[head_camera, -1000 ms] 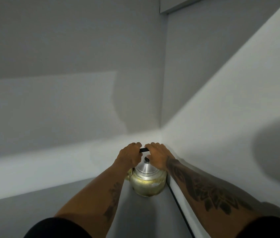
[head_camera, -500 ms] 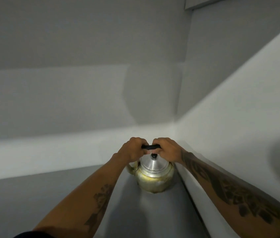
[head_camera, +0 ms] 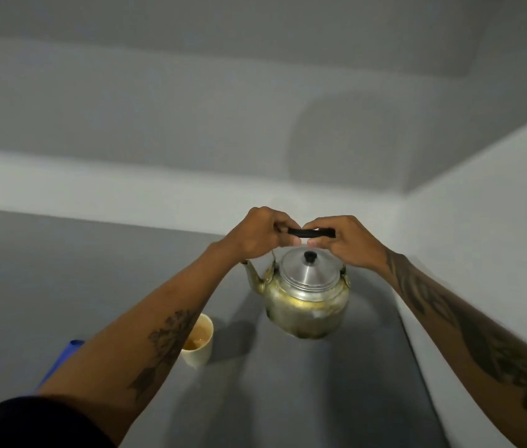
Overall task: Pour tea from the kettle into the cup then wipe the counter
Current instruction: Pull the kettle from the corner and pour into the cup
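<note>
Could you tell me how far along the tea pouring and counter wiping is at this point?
The cup already holds brownish tea, so some pouring looks done. In hand: the left hand and right hand both grip the kettle by its black handle; whether it is off the counter is unclear. Wiping looks still to come; a blue item, possibly the cloth, lies untouched.

Both tattooed forearms stretched forward, left hand [head_camera: 257,234] and right hand [head_camera: 349,242] side by side, fingers [head_camera: 315,228] curled closed
</note>
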Tool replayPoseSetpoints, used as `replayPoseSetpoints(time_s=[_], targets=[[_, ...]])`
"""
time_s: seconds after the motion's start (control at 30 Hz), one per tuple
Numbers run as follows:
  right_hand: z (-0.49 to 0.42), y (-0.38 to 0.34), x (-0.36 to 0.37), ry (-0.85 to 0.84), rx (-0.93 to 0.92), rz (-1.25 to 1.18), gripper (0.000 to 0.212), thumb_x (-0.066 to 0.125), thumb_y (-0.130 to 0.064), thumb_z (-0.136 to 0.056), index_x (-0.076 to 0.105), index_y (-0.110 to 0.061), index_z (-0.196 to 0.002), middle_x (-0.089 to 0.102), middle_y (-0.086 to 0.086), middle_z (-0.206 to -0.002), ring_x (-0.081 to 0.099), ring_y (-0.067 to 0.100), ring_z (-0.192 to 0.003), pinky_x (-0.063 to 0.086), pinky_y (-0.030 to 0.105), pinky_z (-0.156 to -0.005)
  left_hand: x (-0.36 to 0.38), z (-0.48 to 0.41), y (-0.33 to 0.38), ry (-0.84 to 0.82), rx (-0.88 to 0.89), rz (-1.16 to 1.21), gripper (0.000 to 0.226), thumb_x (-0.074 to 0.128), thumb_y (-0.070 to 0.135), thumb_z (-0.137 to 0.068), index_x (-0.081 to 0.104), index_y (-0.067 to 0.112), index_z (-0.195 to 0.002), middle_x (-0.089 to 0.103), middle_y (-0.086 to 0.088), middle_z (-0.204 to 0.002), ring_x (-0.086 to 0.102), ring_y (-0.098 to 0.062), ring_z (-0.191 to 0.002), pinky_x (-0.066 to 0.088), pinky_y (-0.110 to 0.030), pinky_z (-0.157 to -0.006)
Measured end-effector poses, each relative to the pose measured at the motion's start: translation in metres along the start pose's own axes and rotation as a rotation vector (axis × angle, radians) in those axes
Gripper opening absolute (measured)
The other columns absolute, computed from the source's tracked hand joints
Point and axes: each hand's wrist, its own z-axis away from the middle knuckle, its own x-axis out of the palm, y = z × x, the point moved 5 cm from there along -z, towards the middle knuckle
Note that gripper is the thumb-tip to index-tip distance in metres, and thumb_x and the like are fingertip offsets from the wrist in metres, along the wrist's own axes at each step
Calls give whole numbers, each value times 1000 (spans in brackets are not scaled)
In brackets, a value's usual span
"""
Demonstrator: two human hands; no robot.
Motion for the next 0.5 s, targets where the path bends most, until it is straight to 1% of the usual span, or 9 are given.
replayPoseSetpoints(time_s=[0.07, 0.17, 0.23, 0.3, 0.33, 0.43, 0.5], targets=[[4, -14, 10, -24, -23, -19, 27, 68, -14, -85, 70, -18, -112, 71, -6, -98, 66, 8, -91, 52, 22, -83, -9, 21, -3, 30, -1, 12, 28, 78, 26, -76, 73, 19, -103, 69, 0, -83, 58, -4, -70, 46, -14, -68], [7, -32, 24, -74, -61, -21, 32, 68, -13, -85, 68, -21, -117, 72, -7, -106, 66, 7, -96, 52, 21, -86, -24, 55, -17, 97, -30, 28, 33, 77, 33, -77, 69, 24, -108, 69, 4, -98, 63, -5, -83, 49, -18, -72], [9, -41, 32, -116, -84, -8, 37, 67, -14, -86, 66, -24, -121, 71, -8, -111, 64, 2, -99, 50, 17, -89, -35, 83, -36, 166, -72, 64, 39, 76, 39, -76, 65, 29, -112, 66, 7, -106, 63, -7, -91, 53, -21, -76], [12, -51, 37, -156, -108, 1, 39, 66, -14, -87, 64, -29, -122, 69, -14, -105, 61, -5, -92, 45, 9, -84, -42, 113, -59, 220, -107, 59, 50, 76, 45, -73, 62, 30, -118, 63, 7, -113, 61, -9, -98, 56, -27, -82], [13, -56, 40, -172, -118, 7, 39, 65, -14, -87, 63, -32, -123, 69, -15, -100, 61, -1, -87, 45, 9, -80, -43, 128, -73, 225, -133, 46, 57, 77, 49, -71, 59, 30, -122, 61, 6, -117, 59, -9, -103, 55, -30, -86], [15, -69, 46, -212, -149, 46, 39, 64, -15, -89, 62, -32, -124, 68, -3, -88, 60, 18, -79, 47, 25, -74, -33, 169, -114, 157, -239, -4, 85, 76, 64, -61, 45, 35, -135, 49, 6, -135, 50, -11, -119, 49, -35, -97], [15, -77, 50, -245, -179, 96, 39, 63, -15, -89, 62, -31, -125, 64, -4, -81, 58, 20, -75, 47, 29, -72, -21, 190, -138, 89, -297, -39, 101, 77, 66, -55, 36, 34, -141, 40, 5, -143, 43, -14, -127, 43, -39, -105]])
